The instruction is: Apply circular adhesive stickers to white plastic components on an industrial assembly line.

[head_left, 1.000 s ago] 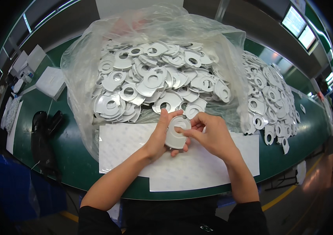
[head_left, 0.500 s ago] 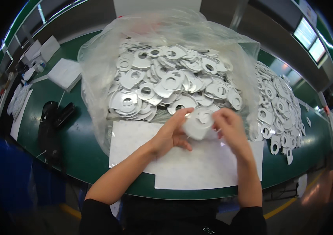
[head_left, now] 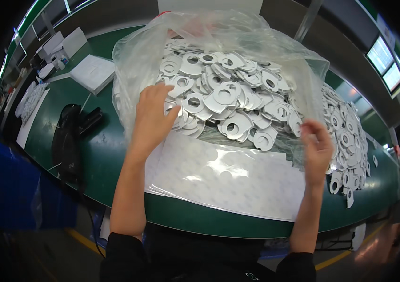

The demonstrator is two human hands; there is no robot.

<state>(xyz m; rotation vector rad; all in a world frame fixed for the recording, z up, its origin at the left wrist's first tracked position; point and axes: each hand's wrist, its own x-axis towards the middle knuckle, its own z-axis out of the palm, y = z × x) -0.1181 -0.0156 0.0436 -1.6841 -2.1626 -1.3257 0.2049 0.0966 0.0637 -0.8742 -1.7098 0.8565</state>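
At the left edge of a big heap of flat, white-silver ring-shaped plates (head_left: pixel 226 94), my left hand (head_left: pixel 155 113) reaches over the pieces with thumb and fingers apart. Its fingertips overlap a few plates there; whether they touch them is hard to see. My right hand (head_left: pixel 317 148) hovers off the heap's right side, close to a second pile of similar plates (head_left: pixel 346 136). Its fingers are bent, apart and slightly blurred, with no plate visible in them. The heap lies in a clear plastic bag (head_left: pixel 132 70). Glossy whitish sheets (head_left: pixel 223 174) lie in front of it.
On the green table (head_left: pixel 172 211), a black device with a cable (head_left: pixel 68 145) sits at the left. Behind it is a white flat box or stack (head_left: pixel 92 73). A few loose plates (head_left: pixel 349 197) lie along the right pile's near edge.
Earlier both hands held one plate over the sheets; it is no longer between them. My left hand has moved up to the heap, my right hand to the right. The view has shifted somewhat.
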